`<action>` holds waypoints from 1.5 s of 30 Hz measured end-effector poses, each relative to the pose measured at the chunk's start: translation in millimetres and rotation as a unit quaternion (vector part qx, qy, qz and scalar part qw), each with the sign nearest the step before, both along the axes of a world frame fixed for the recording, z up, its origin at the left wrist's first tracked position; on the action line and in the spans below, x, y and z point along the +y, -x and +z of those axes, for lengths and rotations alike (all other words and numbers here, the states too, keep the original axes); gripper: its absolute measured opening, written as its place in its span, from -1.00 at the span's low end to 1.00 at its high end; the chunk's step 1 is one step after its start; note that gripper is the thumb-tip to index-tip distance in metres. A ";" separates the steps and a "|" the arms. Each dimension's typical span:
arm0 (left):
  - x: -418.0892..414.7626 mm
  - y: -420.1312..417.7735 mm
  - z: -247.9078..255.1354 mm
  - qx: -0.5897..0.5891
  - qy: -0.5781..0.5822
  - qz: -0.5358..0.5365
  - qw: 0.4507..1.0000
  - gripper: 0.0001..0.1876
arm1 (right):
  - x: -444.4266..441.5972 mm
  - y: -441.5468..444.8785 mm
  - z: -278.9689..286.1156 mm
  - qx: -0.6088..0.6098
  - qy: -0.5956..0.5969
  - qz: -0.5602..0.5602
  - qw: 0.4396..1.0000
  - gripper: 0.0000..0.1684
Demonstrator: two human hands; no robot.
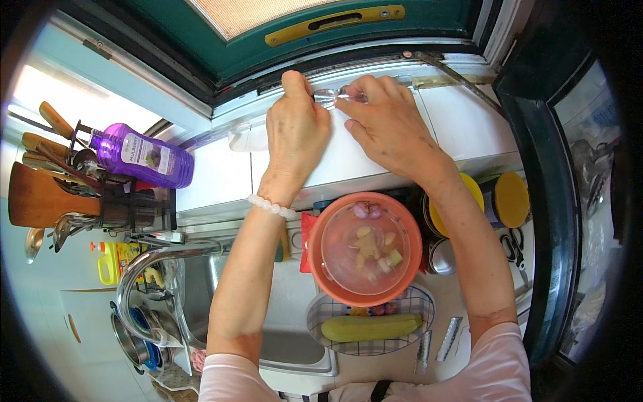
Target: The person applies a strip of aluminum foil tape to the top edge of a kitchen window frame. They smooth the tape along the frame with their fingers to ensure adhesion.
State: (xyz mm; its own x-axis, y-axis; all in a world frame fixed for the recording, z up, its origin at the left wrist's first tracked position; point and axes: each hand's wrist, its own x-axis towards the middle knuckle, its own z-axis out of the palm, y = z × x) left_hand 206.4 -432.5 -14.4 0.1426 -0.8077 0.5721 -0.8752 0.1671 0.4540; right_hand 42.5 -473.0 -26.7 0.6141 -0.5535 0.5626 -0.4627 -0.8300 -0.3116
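Note:
A crinkled silver foil strip (327, 97) lies along the lower edge of the window frame. My left hand (299, 120) is closed like a fist at its left end, with the thumb side up. The fingers of my right hand (384, 115) are bent over the strip's right part, and the thumb stands apart below it. Fingers hide much of the strip, and whatever sits inside the left fist is hidden. Beneath both hands runs a white tiled sill (221, 173).
A purple bottle (150, 158) and a utensil rack (135, 206) stand left, above a curved faucet (135, 271) and steel sink (294, 346). Below my hands are a lidded orange bowl (315, 251), a zucchini (371, 327) on a checked oval tray, yellow-lidded jars (511, 200) and scissors (512, 246).

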 end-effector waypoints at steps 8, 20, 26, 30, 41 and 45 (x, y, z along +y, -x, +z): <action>1.1 -2.0 0.2 -0.024 -0.001 0.015 1.000 -0.76 | 1.8 -2.7 1.2 0.010 0.003 -0.006 1.000 -0.63; 6.2 -11.1 2.3 0.329 0.126 -0.044 0.935 -0.91 | 5.4 -3.6 4.2 0.040 -0.005 -0.027 0.999 -0.59; 4.2 -11.1 3.6 0.340 0.130 -0.035 0.931 -0.92 | 15.8 -12.0 8.6 0.076 -0.003 -0.063 0.995 -0.42; 3.2 -11.0 1.7 0.367 0.119 -0.046 0.922 -0.93 | 26.3 -22.6 8.7 0.083 0.004 -0.093 0.992 -0.25; 8.5 -10.9 5.5 0.403 0.093 -0.110 0.904 -0.85 | 35.9 -34.0 19.7 0.121 -0.077 -0.106 0.984 -0.20; 8.9 -10.1 4.0 0.354 0.093 -0.125 0.922 -0.81 | 34.2 -28.1 18.1 0.079 -0.077 -0.079 0.991 -0.34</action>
